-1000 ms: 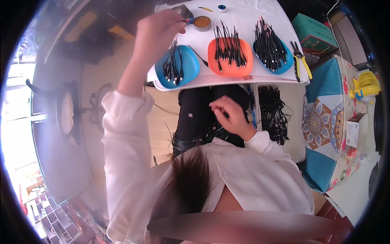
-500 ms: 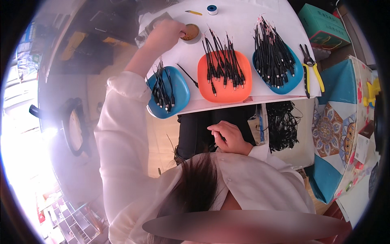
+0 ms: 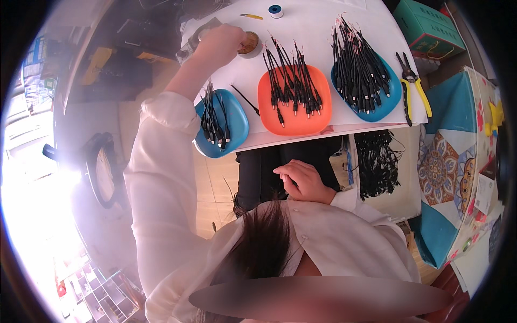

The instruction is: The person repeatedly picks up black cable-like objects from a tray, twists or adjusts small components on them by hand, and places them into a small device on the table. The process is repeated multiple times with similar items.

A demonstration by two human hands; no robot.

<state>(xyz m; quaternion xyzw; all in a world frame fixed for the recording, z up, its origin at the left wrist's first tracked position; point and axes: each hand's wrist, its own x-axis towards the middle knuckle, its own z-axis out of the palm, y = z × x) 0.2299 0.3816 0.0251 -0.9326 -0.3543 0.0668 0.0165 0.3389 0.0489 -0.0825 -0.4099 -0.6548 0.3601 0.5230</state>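
Observation:
My left hand [image 3: 226,40] is over the far left of the white table, its fingers pinched together at the near rim of a small round tin [image 3: 249,43] with brownish contents. Whatever the fingertips hold is hidden by the hand. My right hand [image 3: 306,182] rests on my lap below the table edge, fingers curled in and holding nothing visible. Black cables with plugs and bare wire ends lie in a left blue tray [image 3: 240,116], an orange tray [image 3: 269,116] and a right blue tray [image 3: 396,102]. One loose cable [image 3: 245,100] lies between the left blue and orange trays.
Yellow-handled pliers [image 3: 412,89] lie at the table's right edge. A spool [image 3: 276,11] and a yellow cutter knife [image 3: 251,16] are at the back. A grey object [image 3: 207,27] sits partly behind my left hand. Bundled black cables [image 3: 378,167] hang below the table; a green box [image 3: 428,29] stands right.
The whole view has shifted slightly. My left hand stays at the tin with only a small movement of the fingers, and my right hand has not moved.

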